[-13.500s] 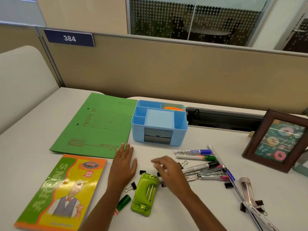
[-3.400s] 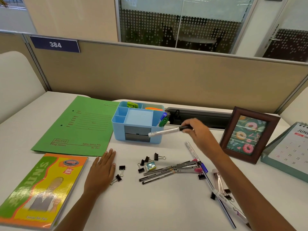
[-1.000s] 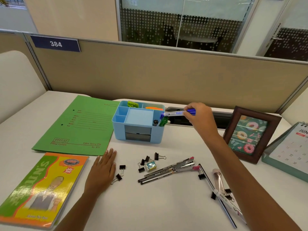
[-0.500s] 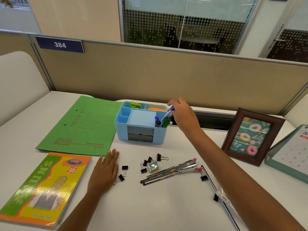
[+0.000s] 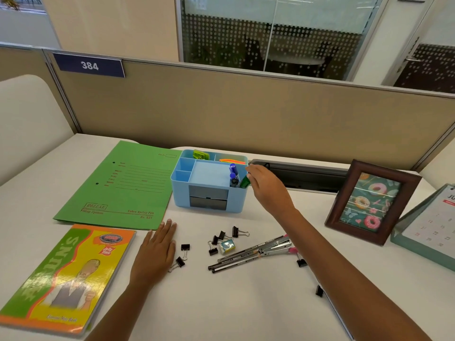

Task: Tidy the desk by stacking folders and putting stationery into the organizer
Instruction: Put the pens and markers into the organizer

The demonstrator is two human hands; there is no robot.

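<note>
The blue organizer [image 5: 182, 190] stands mid-desk with blue markers [image 5: 233, 170] and a green marker [image 5: 244, 182] upright in its right compartment. My right hand [image 5: 267, 187] hovers at that compartment's right edge, fingers loosely curled beside the green marker and holding nothing. My left hand [image 5: 157, 248] rests flat on the desk. A green folder [image 5: 123, 183] lies left of the organizer, with a yellow notebook [image 5: 61, 279] in front of it. Loose black pens [image 5: 234, 260], a metal stapler [image 5: 275, 247], a small eraser [image 5: 227, 246] and several binder clips [image 5: 222, 236] lie in front of the organizer.
A brown photo frame [image 5: 369, 203] and a desk calendar [image 5: 430, 230] stand at the right. A ruler [image 5: 332, 308] with a clip lies under my right forearm. The beige partition [image 5: 246, 114] closes off the back of the desk.
My right hand carried the blue marker to the organizer and let it go in the right compartment, where it now stands. My left hand stayed flat on the desk.
</note>
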